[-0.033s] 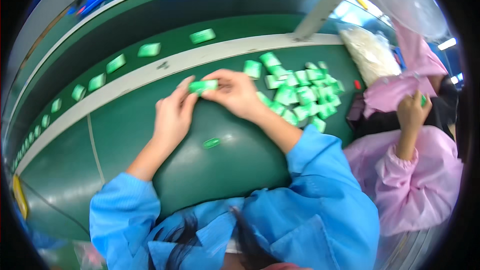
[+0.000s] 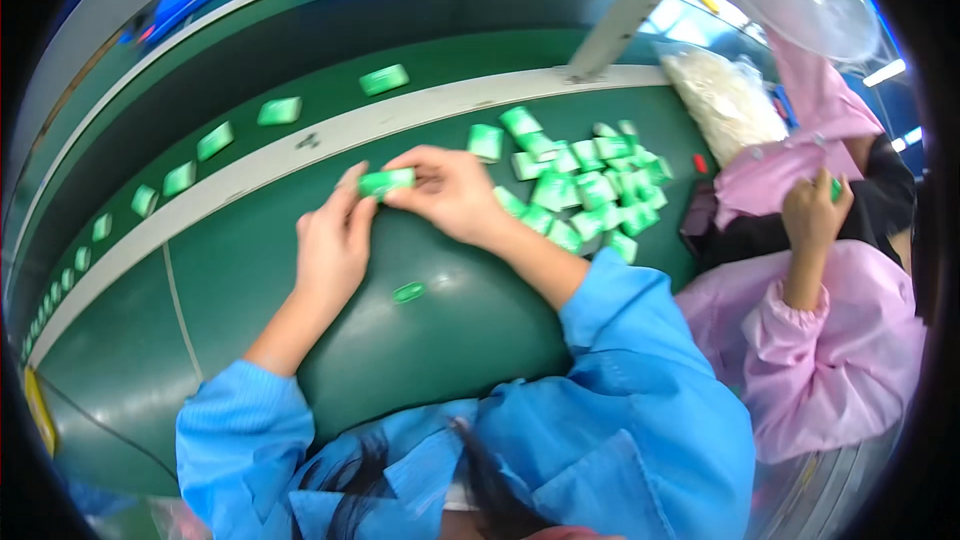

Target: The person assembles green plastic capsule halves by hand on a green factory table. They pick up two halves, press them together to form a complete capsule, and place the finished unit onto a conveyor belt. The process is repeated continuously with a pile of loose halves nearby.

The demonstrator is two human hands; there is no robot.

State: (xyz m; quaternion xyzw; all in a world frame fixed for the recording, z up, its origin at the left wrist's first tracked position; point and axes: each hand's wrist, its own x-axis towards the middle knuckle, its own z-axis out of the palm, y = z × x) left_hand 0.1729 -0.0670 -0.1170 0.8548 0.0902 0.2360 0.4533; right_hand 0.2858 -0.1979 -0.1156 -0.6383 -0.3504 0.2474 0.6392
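Note:
Between the fingertips of my left hand (image 2: 335, 245) and my right hand (image 2: 450, 190) is a small green-and-white pack (image 2: 388, 182), held level above the green work surface. Both hands pinch it, the left at one end and the right at the other. Below them a flat green oval piece (image 2: 409, 292) lies by itself on the surface. Just right of my right hand is a loose heap of similar green packs (image 2: 592, 190). What the packs contain cannot be seen.
Beyond a pale rail (image 2: 420, 112), a row of green packs (image 2: 278, 111) lies along a green strip. At the right stand a metal post (image 2: 632, 15) and a clear bag of whitish pieces (image 2: 725, 100). A co-worker in a pink sleeve (image 2: 795, 340) holds something green.
The whole view has shifted slightly, so everything appears a little farther left. My two hands keep their hold on the same pack.

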